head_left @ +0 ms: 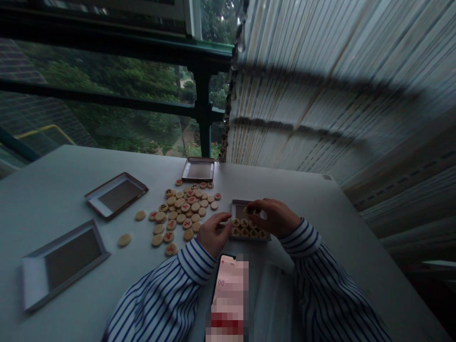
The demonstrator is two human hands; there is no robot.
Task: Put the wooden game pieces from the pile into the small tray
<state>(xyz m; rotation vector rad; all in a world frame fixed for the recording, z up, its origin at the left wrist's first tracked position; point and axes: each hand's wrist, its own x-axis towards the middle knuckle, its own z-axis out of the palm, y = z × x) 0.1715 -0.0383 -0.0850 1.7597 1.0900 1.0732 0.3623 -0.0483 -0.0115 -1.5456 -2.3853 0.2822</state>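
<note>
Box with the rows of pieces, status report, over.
Right hand above box, apparently pinching a piece. Left hand at its left edge, grip unclear. Box part-filled, marked pieces in rows. Right hand hides some; phone lies nearer.

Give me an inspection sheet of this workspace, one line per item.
Surface: white table, looks flat.
Things in work: small box partly filled with round wooden pieces, black marks up on those readable; heap of loose pieces to its left, some with red or black marks.
Clutter: three shallow trays at the left and back; phone in front of the box; something pale and translucent beside it, hard to make out.
Hands: right hand seems to pinch a piece above the box; left hand by the box's left side, grip unclear.
Cables: nothing seen.
Surroundings: windows with a green frame, striped curtain, dim light.
</note>
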